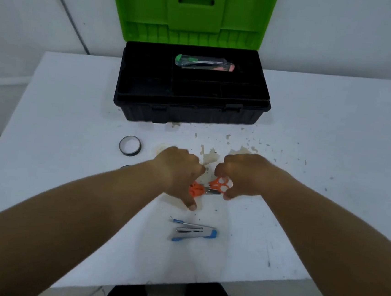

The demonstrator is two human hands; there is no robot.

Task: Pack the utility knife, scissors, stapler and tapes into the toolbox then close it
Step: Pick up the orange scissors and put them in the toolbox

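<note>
- Filling most of the view: white table (pixel 74 102), scuffed, with brown stains and flecks mid-surface between toolbox and hands; pale walls behind, light floor at left and near edges.
- Black toolbox (pixel 191 109) at far centre of the table, green lid (pixel 193 11) raised upright behind it; latches on the near wall hang undone.
- Utility knife (pixel 204 63), clear body with green and pink ends, lies in the toolbox's far tray compartment; other compartments look dark, contents cannot tell.
- Tape roll (pixel 130 146), dark rim, lies flat on the table left of the hands, apart from them; a second dark object peeks out just behind the left forearm, too hidden to identify.
- Stapler (pixel 194 232), silver with blue ends, on its side on the near table, just nearer than the hands, untouched.
- Scissors (pixel 219 184), orange handles, between both hands at table centre, low over the stained patch; orange piece at the blade end looks like a cover.
- Left hand (pixel 177 172) curled closed around the orange blade-end piece, thumb pointing down toward the table.
- Right hand (pixel 244 174) curled, fingers pinching the scissors' handle loops.
- Both forearms bare, crossing the near table; dark clothing visible below the near edge.
</note>
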